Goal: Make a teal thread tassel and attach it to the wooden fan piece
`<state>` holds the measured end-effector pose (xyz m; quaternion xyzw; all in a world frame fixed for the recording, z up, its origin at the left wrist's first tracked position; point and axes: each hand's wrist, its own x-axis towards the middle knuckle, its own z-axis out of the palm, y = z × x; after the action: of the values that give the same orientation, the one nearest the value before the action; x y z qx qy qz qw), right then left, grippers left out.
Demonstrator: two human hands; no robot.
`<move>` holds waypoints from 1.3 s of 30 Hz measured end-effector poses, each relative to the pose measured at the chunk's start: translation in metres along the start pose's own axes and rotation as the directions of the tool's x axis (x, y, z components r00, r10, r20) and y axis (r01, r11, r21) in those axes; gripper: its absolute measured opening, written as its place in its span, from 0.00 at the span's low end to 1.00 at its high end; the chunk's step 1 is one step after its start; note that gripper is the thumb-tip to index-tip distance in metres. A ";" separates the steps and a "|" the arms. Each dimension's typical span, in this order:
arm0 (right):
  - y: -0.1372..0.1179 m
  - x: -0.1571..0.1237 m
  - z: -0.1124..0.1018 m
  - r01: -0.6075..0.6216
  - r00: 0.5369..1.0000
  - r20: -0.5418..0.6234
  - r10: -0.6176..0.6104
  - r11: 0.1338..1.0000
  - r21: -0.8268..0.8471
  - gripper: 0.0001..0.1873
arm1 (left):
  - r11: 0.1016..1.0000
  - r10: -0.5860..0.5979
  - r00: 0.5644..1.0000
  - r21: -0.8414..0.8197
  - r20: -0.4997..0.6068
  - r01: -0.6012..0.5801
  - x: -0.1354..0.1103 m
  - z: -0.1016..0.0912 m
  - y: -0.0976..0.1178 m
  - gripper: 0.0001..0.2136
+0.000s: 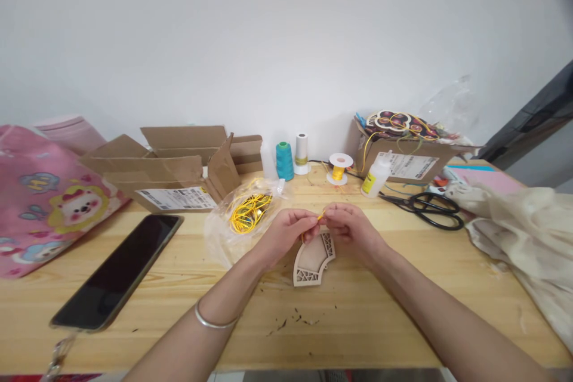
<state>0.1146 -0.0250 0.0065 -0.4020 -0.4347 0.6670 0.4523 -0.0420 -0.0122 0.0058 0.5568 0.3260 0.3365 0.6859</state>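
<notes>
Fingers [310, 221], yellow cord [320, 215] between them

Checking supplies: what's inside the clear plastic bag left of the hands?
The clear plastic bag holds a tangle of yellow cord. Anything beneath the tangle is covered.

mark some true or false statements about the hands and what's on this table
1. The left hand and right hand pinch a yellow cord between them. True.
2. The phone lies right of the hands. False: the phone lies to their left, screen dark.
3. The right hand holds scissors. False: the scissors lie on the table, apart from it.
4. A fan-shaped wooden piece sits just below the hands. True.
</notes>
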 end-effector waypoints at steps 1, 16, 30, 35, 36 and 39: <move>0.001 0.000 0.001 0.067 0.997 -0.043 -0.071 0.994 -0.092 0.10 | 0.999 0.011 1.000 0.048 -0.010 -0.011 0.000 0.000 0.001 0.10; 0.004 0.002 -0.007 0.362 0.876 0.041 -0.481 0.598 -0.715 0.09 | 0.766 0.325 0.942 0.606 -0.078 -0.214 -0.001 -0.007 0.012 0.10; 0.004 0.002 -0.006 0.376 0.862 0.084 -0.501 0.519 -0.767 0.09 | 0.628 0.328 0.945 0.744 0.012 -0.228 -0.005 -0.008 0.016 0.09; 0.003 0.001 -0.004 0.371 0.866 0.077 -0.494 0.533 -0.761 0.09 | 0.554 0.430 0.902 0.778 0.035 -0.294 -0.005 -0.008 0.013 0.08; 0.003 0.001 -0.003 0.365 0.868 0.064 -0.493 0.545 -0.755 0.08 | 0.527 0.456 0.889 0.795 0.035 -0.302 -0.004 -0.008 0.013 0.08; 0.004 0.001 0.000 0.330 0.878 -0.001 -0.480 0.606 -0.724 0.08 | 0.449 0.526 0.850 0.844 0.016 -0.294 -0.004 -0.005 0.010 0.08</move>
<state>0.1137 -0.0251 0.0024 -0.4971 -0.6886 0.2862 0.4437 -0.0495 -0.0109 0.0147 0.8251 0.3811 0.3682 0.1961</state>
